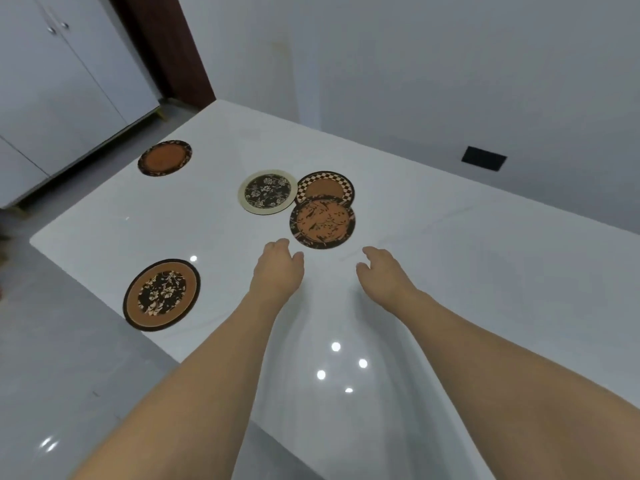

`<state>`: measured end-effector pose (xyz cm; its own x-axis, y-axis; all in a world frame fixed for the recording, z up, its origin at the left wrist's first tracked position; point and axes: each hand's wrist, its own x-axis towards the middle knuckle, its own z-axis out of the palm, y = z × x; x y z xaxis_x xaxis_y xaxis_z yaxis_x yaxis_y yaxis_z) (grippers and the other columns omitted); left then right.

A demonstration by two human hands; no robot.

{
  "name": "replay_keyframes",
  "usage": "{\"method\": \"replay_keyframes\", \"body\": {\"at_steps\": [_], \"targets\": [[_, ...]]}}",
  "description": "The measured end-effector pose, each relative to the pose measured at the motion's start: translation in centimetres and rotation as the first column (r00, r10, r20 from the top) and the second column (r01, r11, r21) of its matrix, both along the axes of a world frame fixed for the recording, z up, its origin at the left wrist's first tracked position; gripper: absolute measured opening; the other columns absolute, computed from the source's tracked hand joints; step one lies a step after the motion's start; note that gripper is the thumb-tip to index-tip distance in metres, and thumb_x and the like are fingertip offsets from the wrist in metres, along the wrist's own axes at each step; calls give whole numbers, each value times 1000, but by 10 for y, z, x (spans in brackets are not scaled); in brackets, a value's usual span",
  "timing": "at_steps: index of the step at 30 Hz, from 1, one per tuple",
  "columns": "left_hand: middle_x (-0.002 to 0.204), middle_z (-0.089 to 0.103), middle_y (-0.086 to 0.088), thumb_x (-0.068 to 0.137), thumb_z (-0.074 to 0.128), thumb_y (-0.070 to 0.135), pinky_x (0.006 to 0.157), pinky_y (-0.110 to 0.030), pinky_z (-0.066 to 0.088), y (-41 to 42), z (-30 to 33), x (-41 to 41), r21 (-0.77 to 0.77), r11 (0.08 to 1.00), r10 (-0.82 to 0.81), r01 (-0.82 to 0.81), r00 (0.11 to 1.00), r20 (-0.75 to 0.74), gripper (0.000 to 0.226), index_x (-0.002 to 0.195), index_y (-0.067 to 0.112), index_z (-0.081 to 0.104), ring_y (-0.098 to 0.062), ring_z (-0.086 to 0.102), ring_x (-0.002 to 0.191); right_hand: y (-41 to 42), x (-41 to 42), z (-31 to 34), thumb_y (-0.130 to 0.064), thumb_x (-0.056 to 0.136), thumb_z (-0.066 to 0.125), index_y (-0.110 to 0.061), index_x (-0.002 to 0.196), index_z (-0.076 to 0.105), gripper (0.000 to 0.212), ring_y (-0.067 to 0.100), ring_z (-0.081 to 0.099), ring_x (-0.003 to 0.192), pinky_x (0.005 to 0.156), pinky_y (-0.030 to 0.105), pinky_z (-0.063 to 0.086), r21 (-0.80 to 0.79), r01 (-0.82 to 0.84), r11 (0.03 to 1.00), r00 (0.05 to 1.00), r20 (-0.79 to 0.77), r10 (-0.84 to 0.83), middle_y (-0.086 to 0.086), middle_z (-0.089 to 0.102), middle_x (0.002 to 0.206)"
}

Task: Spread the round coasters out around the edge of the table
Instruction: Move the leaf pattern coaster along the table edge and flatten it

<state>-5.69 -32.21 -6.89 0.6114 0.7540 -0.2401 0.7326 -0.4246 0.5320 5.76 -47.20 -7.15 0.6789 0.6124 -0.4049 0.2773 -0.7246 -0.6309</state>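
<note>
Several round coasters lie on a glossy white table [450,271]. A brown coaster with a dark rim [165,158] sits near the far left edge. An orange one with a black floral centre [161,294] sits at the near left edge. In the middle, a cream-rimmed black floral coaster [267,191] touches a checker-rimmed coaster [325,187], which is partly overlapped by an orange branch-patterned coaster [322,221]. My left hand [277,268] and my right hand [382,271] hover just short of the branch-patterned coaster, fingers loosely curled, holding nothing.
The table's far long side runs along a white wall with a dark outlet plate [483,158]. White cabinets [62,81] stand beyond the left end. Grey tiled floor [52,375] lies below the near left edge.
</note>
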Motion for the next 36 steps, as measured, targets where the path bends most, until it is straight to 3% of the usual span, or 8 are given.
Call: {"method": "replay_keyframes", "body": {"at_steps": [4, 8, 12, 16, 22, 26, 31, 36], "targets": [[134, 48, -16, 98, 45, 40, 97, -45, 41, 35, -56, 39, -10, 993, 115, -115, 993, -34, 51, 135, 6, 47, -35, 47, 122, 47, 33, -60, -35, 96, 37, -10, 140, 41, 51, 33, 34, 134, 108, 43, 30, -71, 26, 997, 973, 232, -9, 13, 35, 150], [129, 45, -11, 93, 41, 55, 97, -44, 35, 53, -95, 77, 200, 965, 182, -173, 983, -32, 57, 130, 13, 48, -33, 40, 117, 79, 62, -106, -45, 95, 32, -11, 142, 35, 58, 32, 20, 139, 113, 48, 16, -86, 124, 989, 889, 451, -72, 11, 26, 154], [125, 49, -7, 90, 43, 56, 92, -43, 36, 63, -118, 92, 385, 906, 166, -178, 984, 66, 58, 133, 18, 48, -30, 45, 111, 91, 78, -125, -42, 94, 33, -17, 130, 50, 47, 26, 32, 129, 109, 44, 22, 63, 112, 992, 787, 603, -127, 3, 44, 140], [127, 50, -3, 84, 52, 56, 95, -42, 35, 67, -124, 91, 324, 921, 175, -218, 972, 158, 58, 132, 23, 48, -27, 45, 113, 88, 79, -123, -34, 93, 43, -25, 125, 51, 35, 19, 42, 124, 108, 37, 25, 237, 104, 966, 827, 519, -216, -5, 56, 128], [124, 56, 4, 79, 62, 49, 96, -40, 31, 68, -121, 91, 232, 930, 223, -284, 940, 257, 53, 125, 27, 48, -23, 48, 114, 87, 76, -117, -26, 90, 52, -23, 107, 56, 18, 20, 60, 91, 99, 37, 38, 415, 160, 896, 844, 414, -343, -6, 65, 90], [132, 50, -1, 82, 53, 57, 102, -44, 29, 71, -125, 97, 247, 929, 247, -277, 958, 146, 67, 141, 27, 41, -25, 43, 121, 86, 78, -120, -26, 91, 51, -20, 127, 52, 37, 22, 58, 94, 104, 41, 37, 355, 149, 923, 858, 417, -299, 0, 66, 93], [116, 55, 4, 81, 53, 51, 92, -39, 27, 75, -121, 107, 209, 913, 319, -351, 932, 174, 41, 118, 35, 54, -23, 46, 112, 85, 80, -123, -29, 92, 46, -24, 133, 49, 42, 27, 56, 101, 104, 40, 35, 349, 178, 920, 865, 391, -315, 3, 65, 97], [84, 59, 9, 89, 48, 36, 87, -36, 26, 65, -109, 86, -16, 928, 354, -371, 872, 338, 9, 96, 30, 48, -18, 51, 92, 72, 69, -113, -27, 92, 45, -24, 116, 64, 31, 25, 60, 102, 92, 41, 52, 430, 202, 880, 923, 217, -319, 0, 68, 95]]}}
